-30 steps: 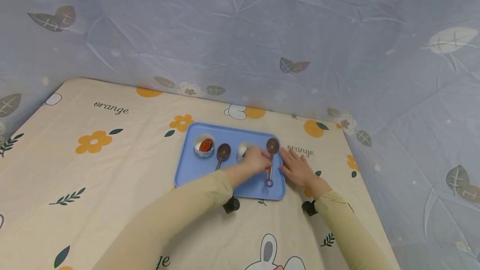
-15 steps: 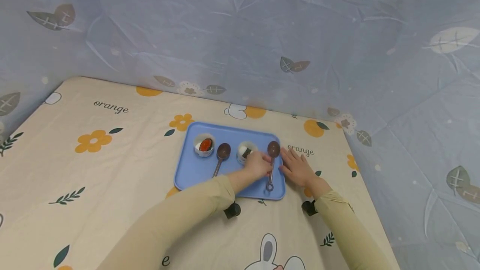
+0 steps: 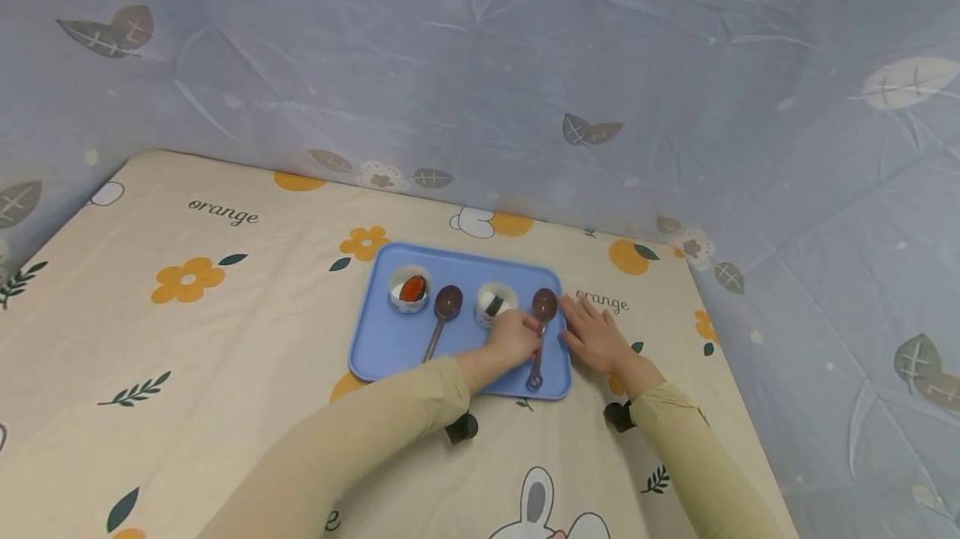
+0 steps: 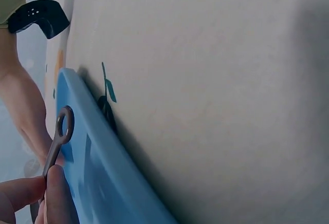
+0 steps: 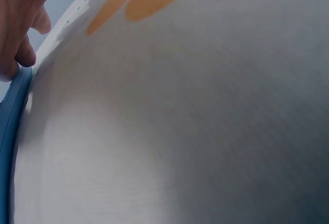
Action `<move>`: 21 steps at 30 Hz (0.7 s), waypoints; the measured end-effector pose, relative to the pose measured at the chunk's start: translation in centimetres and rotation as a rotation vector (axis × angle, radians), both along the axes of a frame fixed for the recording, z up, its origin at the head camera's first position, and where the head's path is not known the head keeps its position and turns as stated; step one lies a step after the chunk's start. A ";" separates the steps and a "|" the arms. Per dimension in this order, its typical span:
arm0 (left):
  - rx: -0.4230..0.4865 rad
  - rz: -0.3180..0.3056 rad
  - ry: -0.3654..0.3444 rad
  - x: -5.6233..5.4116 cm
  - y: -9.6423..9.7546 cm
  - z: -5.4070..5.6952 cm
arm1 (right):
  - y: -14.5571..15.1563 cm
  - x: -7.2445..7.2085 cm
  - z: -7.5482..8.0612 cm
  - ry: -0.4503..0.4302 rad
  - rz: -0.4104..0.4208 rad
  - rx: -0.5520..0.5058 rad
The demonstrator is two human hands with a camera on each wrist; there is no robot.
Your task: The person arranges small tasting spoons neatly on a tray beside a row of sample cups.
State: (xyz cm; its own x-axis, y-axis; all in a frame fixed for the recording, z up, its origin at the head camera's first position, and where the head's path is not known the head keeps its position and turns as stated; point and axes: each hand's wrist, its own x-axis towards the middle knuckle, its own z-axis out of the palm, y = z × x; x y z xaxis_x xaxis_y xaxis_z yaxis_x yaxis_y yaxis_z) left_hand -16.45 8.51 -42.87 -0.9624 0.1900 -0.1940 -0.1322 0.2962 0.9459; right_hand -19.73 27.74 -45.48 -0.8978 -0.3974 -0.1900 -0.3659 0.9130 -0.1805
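Observation:
Over the right part of a blue tray, my left hand pinches the handle of a brown spoon between thumb and fingers. The spoon's bowl points to the far side, and its ring-ended handle shows in the left wrist view. My right hand lies with fingers extended at the tray's right edge. In the right wrist view its fingertips are right at the blue rim. Just beyond my left hand stands a small white cup holding a white piece with a dark band.
On the tray's left side are another white cup with a red-topped piece and a second brown spoon, its handle end hidden by the left sleeve. A patterned cloth covers the table, and a grey-blue curtain rises behind.
The held spoon has shifted slightly toward the near side of the tray, and my left hand has drawn back a little from the cup. The right hand stays in place.

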 end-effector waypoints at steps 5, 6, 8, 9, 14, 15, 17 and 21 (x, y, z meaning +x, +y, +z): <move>-0.016 0.000 0.012 0.1 0.0 -0.4 | 0.0 0.0 -0.1 0.003 -0.001 -0.004; -0.020 0.000 0.016 0.1 0.0 -0.5 | 0.0 0.1 0.0 0.000 -0.004 -0.005; -0.026 0.002 0.023 0.1 0.0 -0.7 | 0.0 0.1 0.0 0.002 -0.005 -0.006; -0.032 0.001 0.026 0.1 0.0 -0.8 | 0.0 0.1 0.0 0.003 -0.005 -0.007; -0.043 -0.011 0.049 0.3 -0.1 -1.0 | 0.0 0.1 0.0 0.012 0.000 -0.011; -0.043 -0.014 0.050 0.3 -0.1 -1.0 | 0.0 0.1 0.0 0.013 0.000 -0.012; -0.042 -0.013 0.056 0.4 -0.2 -1.1 | 0.1 0.1 0.0 0.015 0.002 -0.012; -0.046 -0.008 0.043 0.4 -0.3 -1.2 | 0.1 0.1 -0.1 0.018 0.006 -0.010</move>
